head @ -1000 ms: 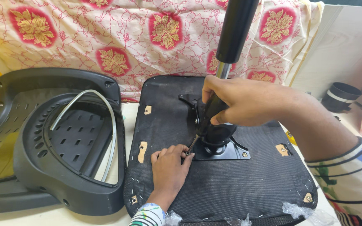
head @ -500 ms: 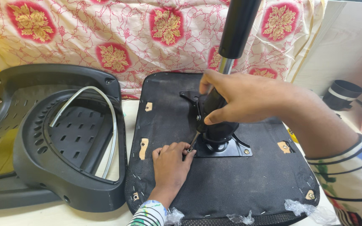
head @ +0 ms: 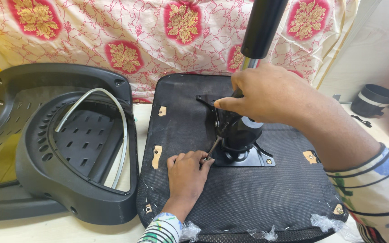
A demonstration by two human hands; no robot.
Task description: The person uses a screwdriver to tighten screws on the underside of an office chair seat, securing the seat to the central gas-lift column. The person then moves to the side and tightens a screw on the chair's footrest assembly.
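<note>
Head view, left hand: the left hand (head: 186, 176) lies fingers-down on the upturned seat (head: 239, 198), fingertips closed round the lower end of a small metal tool (head: 212, 148); it looks like a hex key, though the tool is too thin to be sure.
Head view, right hand: the right hand (head: 266, 92) is wrapped over the top of the black mechanism (head: 239, 132), thumb and fingers curled shut on it, just below the upright column (head: 262, 29).
Head view, mounting plate: the metal plate (head: 257, 158) sits flat on the seat's underside, under the mechanism; one bolt head shows at its right corner.
Head view, risk of slipping: the tool is held only at the fingertips and at a slant, so it could probably slip off the bolt and round it, or drive the knuckles into the plate edge.
Head view, risk of tipping: the tall column is top-heavy; if the right hand eased off, it might lean and strain the plate.
Head view, surface: a pale table top (head: 91, 229), with the seat lying underside up and torn plastic wrap (head: 325, 221) at its near edge.
Head view, beside it: a dark plastic chair back (head: 46, 148) with a grey curved bar (head: 113, 121) lies just left of the seat.
Head view, room: a cream cloth with red flowers (head: 122, 40) hangs behind; a black round cup (head: 377, 100) stands far right.
</note>
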